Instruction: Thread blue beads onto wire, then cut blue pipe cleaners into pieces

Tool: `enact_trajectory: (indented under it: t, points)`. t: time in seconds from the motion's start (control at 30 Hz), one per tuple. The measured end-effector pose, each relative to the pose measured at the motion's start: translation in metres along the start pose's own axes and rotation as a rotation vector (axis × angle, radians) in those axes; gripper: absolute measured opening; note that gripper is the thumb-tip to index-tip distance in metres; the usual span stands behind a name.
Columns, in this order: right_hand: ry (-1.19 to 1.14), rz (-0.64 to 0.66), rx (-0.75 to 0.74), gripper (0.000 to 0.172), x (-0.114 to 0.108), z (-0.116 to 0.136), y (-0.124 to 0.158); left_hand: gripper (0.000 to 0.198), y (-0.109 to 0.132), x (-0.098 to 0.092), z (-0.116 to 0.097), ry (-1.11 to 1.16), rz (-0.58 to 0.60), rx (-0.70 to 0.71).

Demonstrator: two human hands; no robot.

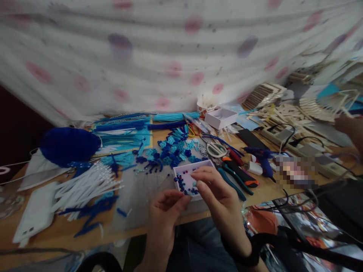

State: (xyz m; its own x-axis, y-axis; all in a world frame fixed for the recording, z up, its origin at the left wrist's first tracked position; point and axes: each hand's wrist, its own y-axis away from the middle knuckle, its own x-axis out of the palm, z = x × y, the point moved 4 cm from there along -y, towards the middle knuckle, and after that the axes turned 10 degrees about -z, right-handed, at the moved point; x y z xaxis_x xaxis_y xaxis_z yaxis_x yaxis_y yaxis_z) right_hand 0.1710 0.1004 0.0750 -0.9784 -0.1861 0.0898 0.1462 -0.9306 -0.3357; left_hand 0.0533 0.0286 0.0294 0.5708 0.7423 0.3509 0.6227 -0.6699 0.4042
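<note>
A small white box with dark blue, pale blue and a few red beads stands near the table's front edge. My left hand is at its lower left corner, thumb and fingers pinched together; whatever they hold is too small to make out. Over the box's right side reaches my right hand, its thumb and forefinger slightly apart. A pale bead shows beside the thumb tip; I see no grip on it. Just behind the box lie blue flower-shaped pieces and loose beads.
White stems and a white phone-like device lie left, near a dark blue fluffy disc. Rightward are scissors, pliers, a blue glue gun and a power strip. Another person's hand is at far right.
</note>
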Motion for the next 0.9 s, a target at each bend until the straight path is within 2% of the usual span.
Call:
enact_trajectory:
  t: [0.27,0.43,0.63,0.9]
  points:
    - [0.000,0.023,0.001,0.012,0.000,-0.002,0.001,0.023,0.010,0.006,-0.003,0.077,-0.050,-0.017]
    - [-0.012,0.013,0.039,0.017,-0.007,-0.009,0.004,0.028,0.002,0.002,0.002,0.056,-0.022,-0.031]
    - [-0.044,0.103,0.144,0.010,-0.005,-0.025,0.020,0.029,-0.007,0.002,0.014,0.061,0.027,-0.029]
    - [-0.046,0.071,0.208,0.008,-0.007,-0.027,0.017,0.031,-0.006,0.008,0.020,0.068,-0.011,-0.034]
